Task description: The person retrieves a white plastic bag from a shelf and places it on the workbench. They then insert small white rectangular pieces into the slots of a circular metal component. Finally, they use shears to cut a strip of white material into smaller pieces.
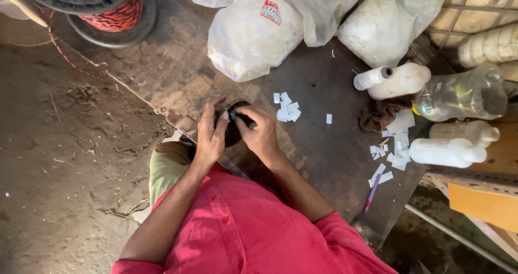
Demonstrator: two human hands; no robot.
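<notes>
We hold a small black round part (236, 124) between both hands at the edge of a dark wooden table (178, 74): left hand (211, 132) cupping it, right hand (260, 132) pinching its top. White paper slips (287, 108) lie just beside.

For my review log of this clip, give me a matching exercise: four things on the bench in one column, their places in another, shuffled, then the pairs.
Things:
1. black round part
2. wire spool
3. purple pen
4. brown rag

Places:
A. far left corner of the bench
B. beside the white bottles
C. near edge, right of the person
D. between left hand and right hand

Pairs: 1-D, 2-A, 3-C, 4-B
</notes>
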